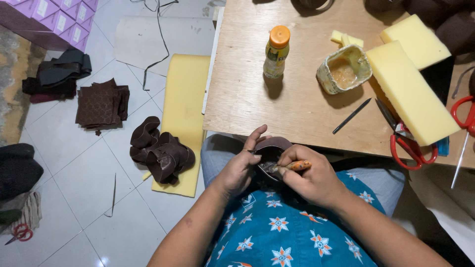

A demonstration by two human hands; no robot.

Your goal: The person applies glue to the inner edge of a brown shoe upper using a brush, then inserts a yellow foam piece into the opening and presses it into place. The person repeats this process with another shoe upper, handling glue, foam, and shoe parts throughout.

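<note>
Left hand [241, 168] cups a dark brown curved leather piece [273, 148] over the lap, just below the near edge of the plywood table [247, 94]. Fingers spread, thumb and palm clamped on the piece's left side. Right hand [310, 179] has its grip closed on a small orange-handled brush [297, 165], tip inside the hollow of the leather piece. What's on the bristles: can't tell.

On the table:
- small plastic bottle with an orange cap [276, 52], upright, near the middle
- battered yellowish tin of tan glue [344, 70], open, to the right of the bottle
- two long yellow foam blocks [411, 89], right of the tin, one lying partly across the other's end
- small yellow foam offcuts [345, 38] just behind the tin
- thin dark metal rod [352, 115], lying diagonally in front of the tin
- red-handled scissors [408, 143] at the near right edge, blades tucked under the foam block
- second red-handled scissors [466, 116] at the far right, partly cut off by the frame

On the white tiled floor [74, 158]:
- long yellow foam sheet [185, 109] alongside the table's left edge
- pile of dark brown leather loops [161, 153] on its near end
- stack of dark brown quilted squares [102, 105] further left
- black straps [62, 74] beyond those
- purple boxes [54, 17] in the top left corner
- another red-handled pair of scissors [20, 232] at bottom left, on a cloth

Person wears a teal shirt with a star-flower print [277, 227].
</note>
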